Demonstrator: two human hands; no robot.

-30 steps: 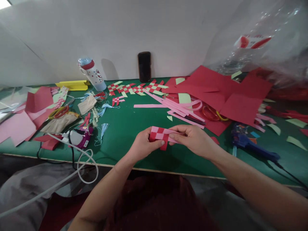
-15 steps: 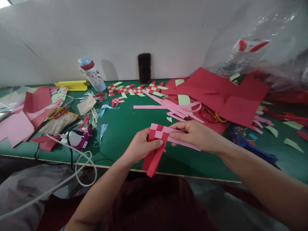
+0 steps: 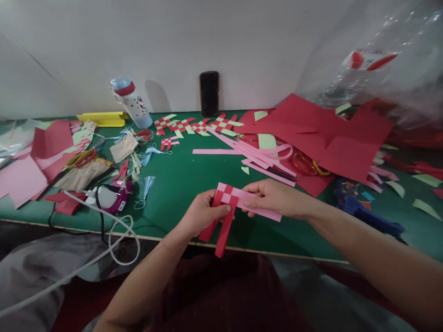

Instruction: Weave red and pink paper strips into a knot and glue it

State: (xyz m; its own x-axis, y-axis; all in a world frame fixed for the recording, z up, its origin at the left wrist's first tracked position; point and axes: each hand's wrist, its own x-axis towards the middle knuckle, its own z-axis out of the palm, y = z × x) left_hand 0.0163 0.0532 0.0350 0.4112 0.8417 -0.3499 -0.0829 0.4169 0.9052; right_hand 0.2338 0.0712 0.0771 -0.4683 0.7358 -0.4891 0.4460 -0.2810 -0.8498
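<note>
In front of the phone (image 3: 209, 93), on our side of it and above the green counter (image 3: 180, 184), we hold a woven paper piece (image 3: 226, 195) of red and pink paper. Our left hand (image 3: 202, 213) is clamped on its lower left, thumb over the red tails (image 3: 223, 235), and our right hand (image 3: 270, 198) pinches the pink tails (image 3: 268, 213) short of their ends. The checks look formed, with the red tails hanging toward us, so we judge the step in hand to be drawing the plait tight and square. The next move, as we see it, calls for a steady grip on the left while the right pulls each pink tail evenly, without creasing the paper or letting a crossing slip. Just in front of the phone's foot, mostly to its left, lie red and green woven pieces (image 3: 183, 125); loose pink strips (image 3: 249, 154) lie to its front right
</note>
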